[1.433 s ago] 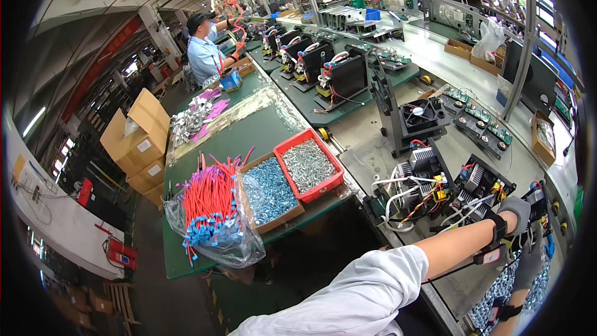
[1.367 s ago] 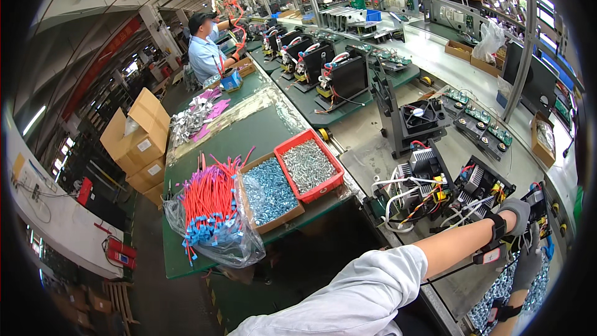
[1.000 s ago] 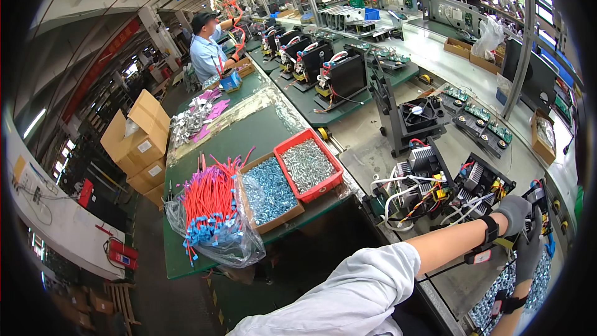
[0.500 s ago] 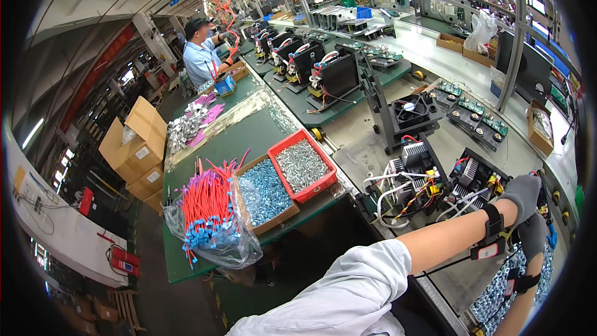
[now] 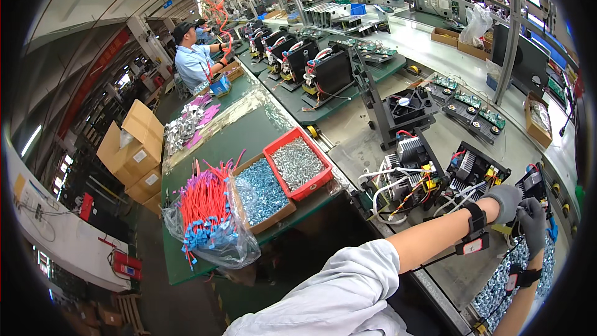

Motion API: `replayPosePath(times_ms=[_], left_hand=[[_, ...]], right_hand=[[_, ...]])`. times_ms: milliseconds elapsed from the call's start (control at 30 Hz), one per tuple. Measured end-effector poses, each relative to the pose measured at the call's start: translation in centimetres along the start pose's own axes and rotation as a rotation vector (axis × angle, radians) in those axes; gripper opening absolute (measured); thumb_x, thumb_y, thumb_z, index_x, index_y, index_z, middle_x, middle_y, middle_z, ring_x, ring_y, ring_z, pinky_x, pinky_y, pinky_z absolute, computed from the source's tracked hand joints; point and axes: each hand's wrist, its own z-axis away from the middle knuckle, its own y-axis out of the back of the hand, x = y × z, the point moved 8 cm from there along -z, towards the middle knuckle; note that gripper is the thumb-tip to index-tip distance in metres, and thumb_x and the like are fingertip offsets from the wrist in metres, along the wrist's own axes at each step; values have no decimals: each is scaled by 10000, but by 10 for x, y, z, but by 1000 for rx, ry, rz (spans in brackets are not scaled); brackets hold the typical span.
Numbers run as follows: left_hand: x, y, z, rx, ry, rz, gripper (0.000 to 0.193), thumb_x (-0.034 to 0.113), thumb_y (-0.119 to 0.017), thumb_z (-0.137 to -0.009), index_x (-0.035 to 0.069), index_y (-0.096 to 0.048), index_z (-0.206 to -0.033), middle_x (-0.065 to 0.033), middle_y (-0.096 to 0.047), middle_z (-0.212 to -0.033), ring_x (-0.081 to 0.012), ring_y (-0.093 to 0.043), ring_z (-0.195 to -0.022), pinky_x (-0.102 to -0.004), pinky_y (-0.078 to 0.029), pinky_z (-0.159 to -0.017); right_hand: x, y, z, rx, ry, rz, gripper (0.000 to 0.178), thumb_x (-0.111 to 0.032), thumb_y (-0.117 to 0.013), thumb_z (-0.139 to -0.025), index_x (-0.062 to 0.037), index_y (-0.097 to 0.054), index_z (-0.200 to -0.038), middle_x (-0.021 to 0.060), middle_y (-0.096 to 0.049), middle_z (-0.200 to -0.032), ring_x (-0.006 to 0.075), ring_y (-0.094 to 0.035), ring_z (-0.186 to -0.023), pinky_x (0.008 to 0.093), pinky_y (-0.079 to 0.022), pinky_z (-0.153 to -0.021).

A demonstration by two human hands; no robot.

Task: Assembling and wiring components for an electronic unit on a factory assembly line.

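Near the right edge, my left hand (image 5: 504,203) and my right hand (image 5: 533,224), both in grey gloves, meet with their fingertips close together. The fingers of each are bent and pressed inward, and anything between them is too small to make out. Just beyond my hands stands a black electronic unit (image 5: 532,182) with a heatsink and wires. Left of my left hand sits another such unit (image 5: 476,171), with a finned heatsink and white wires. Below my right hand lies a heap of small bluish metal fasteners (image 5: 497,295), partly covered by the forearm.
On the left bench are a red bin of screws (image 5: 329,171), a cardboard box of bluish fasteners (image 5: 291,210) and a bundle of red wires (image 5: 208,205). A black fan frame (image 5: 407,109) stands on the line. A co-worker (image 5: 193,62) stands at the far left.
My hands have shifted slightly; my left hand has moved left and down, and a gap now shows between it and my right hand. The view has turned a little.
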Motion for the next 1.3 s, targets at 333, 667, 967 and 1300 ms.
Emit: replayPosePath(times_ms=[333,667,967,1300], left_hand=[[-5,11,12,125,35,369,487,99,-603,-749,25,-509,-1222,-205,-652,-964,-355,-651,-869,-407,-541,-717],[-13,-5,-8,98,140,212,220,165,-569,-792,20,-634,-945,-215,-654,-942,-354,-636,-918,-402,-508,-780],[-18,-14,-16,248,157,253,183,96,-638,-745,20,-643,-911,-187,-655,-922,-329,-639,-920,-382,-516,-775],[-20,-13,-10,224,177,320,277,116,-651,-757,29,-564,-1005,-179,-631,-994,-335,-621,-961,-386,-508,-776]], right_hand=[[-8,1,-5,70,70,36,287,-75,-569,-761,49,-596,-1019,87,-632,-806,119,-559,-743,277,-450,-663],[-13,-11,-3,16,75,167,258,-134,-575,-802,73,-604,-953,158,-636,-784,166,-580,-723,320,-451,-675],[-14,-10,2,33,34,20,265,-95,-575,-801,71,-601,-1005,98,-650,-863,135,-578,-786,288,-465,-734],[-8,-19,-7,-44,65,-144,320,-110,-573,-810,86,-599,-1062,101,-661,-923,121,-574,-858,275,-459,-780]])
